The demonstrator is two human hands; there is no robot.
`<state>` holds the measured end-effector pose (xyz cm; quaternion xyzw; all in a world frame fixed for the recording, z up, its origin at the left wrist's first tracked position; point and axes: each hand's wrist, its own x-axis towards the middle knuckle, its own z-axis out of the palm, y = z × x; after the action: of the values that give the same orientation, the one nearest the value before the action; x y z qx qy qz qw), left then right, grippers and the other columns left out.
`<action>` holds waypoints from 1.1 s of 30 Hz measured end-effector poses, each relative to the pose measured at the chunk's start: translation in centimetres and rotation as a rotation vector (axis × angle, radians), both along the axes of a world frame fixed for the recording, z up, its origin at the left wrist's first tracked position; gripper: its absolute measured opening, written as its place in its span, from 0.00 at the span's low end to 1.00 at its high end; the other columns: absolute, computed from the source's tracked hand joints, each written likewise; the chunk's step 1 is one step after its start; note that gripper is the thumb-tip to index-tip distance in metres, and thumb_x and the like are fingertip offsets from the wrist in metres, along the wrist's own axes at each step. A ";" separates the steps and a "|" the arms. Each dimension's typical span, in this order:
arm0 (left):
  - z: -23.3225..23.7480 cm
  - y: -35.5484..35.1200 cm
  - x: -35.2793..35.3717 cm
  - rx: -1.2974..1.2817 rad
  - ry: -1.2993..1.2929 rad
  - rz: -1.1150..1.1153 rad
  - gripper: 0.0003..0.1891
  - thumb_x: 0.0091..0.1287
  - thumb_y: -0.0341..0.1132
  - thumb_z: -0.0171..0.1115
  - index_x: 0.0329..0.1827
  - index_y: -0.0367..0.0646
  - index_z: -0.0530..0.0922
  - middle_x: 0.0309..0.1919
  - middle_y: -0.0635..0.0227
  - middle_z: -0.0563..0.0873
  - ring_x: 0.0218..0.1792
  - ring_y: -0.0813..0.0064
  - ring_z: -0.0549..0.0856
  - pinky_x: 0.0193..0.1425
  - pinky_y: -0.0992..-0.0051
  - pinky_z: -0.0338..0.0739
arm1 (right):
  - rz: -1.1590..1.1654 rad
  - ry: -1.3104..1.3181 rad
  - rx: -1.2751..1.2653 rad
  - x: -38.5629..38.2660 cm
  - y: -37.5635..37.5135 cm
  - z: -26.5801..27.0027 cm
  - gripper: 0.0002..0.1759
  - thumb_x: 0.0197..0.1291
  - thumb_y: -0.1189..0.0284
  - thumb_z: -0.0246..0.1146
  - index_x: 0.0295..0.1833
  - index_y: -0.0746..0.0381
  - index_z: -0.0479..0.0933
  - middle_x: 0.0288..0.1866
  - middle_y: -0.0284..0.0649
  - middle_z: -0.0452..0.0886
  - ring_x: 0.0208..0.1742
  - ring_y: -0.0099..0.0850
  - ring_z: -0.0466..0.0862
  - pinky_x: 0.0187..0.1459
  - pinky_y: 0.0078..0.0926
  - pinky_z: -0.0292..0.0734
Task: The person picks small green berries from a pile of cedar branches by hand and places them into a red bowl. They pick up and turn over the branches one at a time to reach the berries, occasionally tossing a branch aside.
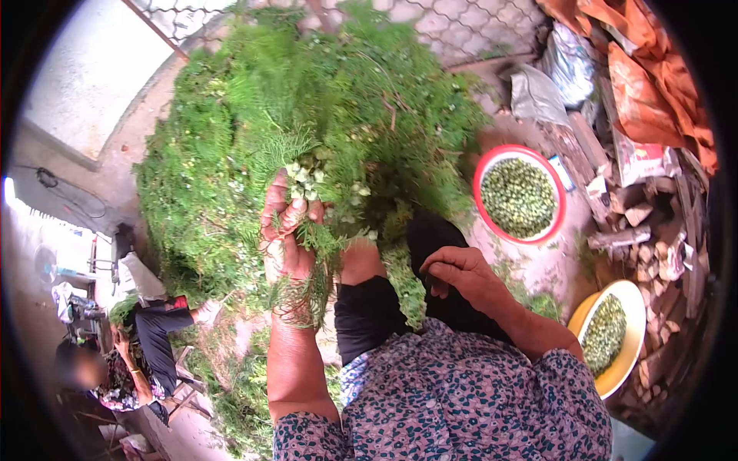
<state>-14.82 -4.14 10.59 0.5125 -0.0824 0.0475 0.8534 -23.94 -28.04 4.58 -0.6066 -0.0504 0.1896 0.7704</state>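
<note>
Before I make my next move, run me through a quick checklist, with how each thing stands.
1. Sprig in the left hand: ok, pale green pods show at the fingertips.
2. Right hand empty: cannot tell, the fingers are curled and hide the palm.
3. Right hand over a basin: not ok, it is above your black-clad leg, apart from both basins.
4. Red-rimmed basin upright: ok, it sits right of the pile with pods inside.
5. Co-worker clear of your hands: ok, seated off to the left.
</note>
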 end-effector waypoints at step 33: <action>-5.5 -2.3 -6.9 -0.469 0.543 0.001 0.09 0.62 0.40 0.58 0.33 0.44 0.72 0.16 0.77 0.66 0.20 0.82 0.65 0.31 0.75 0.65 | -0.021 -0.195 0.185 5.6 8.5 2.6 0.06 0.60 0.81 0.56 0.43 0.68 0.69 0.26 0.37 0.76 0.24 0.25 0.82 0.20 0.18 0.76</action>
<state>-21.76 -6.45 5.08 0.2966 0.1606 -0.0722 0.9386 -18.35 -19.57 7.13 -0.5489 -0.1360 0.1163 0.8165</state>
